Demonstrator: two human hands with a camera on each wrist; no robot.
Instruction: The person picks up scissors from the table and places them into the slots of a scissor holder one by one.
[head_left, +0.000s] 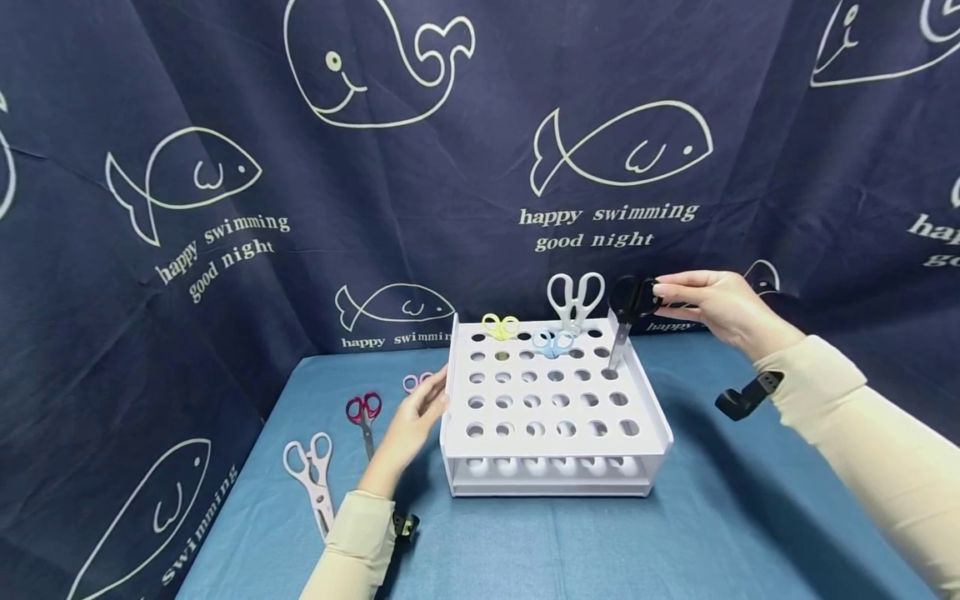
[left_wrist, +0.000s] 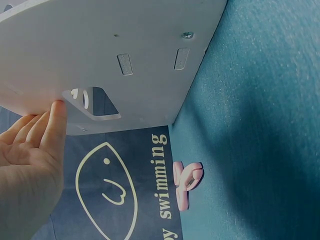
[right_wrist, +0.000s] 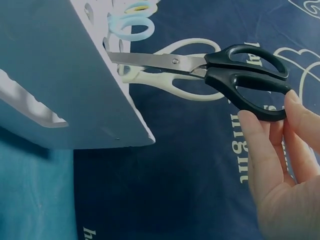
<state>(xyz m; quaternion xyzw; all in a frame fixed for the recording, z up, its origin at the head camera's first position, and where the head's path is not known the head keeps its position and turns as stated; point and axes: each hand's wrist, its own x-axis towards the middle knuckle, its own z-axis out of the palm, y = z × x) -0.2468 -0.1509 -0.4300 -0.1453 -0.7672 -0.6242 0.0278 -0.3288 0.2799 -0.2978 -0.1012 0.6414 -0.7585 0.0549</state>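
My right hand [head_left: 723, 308] pinches one handle loop of the black scissors [right_wrist: 247, 75] between thumb and fingers. Their blades point down, with the tips at a hole near the right side of the white rack [head_left: 555, 446]; in the right wrist view the tip end is hidden by the rack's side. My left hand [head_left: 412, 421] rests its straight fingers against the rack's left side panel. White scissors [head_left: 576, 302], yellow scissors [head_left: 500, 326] and light blue scissors [head_left: 553, 342] stand in holes toward the back, handles up.
Left of the rack, pink-white scissors [head_left: 310, 475], red-handled scissors [head_left: 364, 410] and small pink scissors [left_wrist: 187, 182] lie on the blue tablecloth [head_left: 555, 550]. A dark curtain [head_left: 420, 208] with fish drawings hangs right behind the rack.
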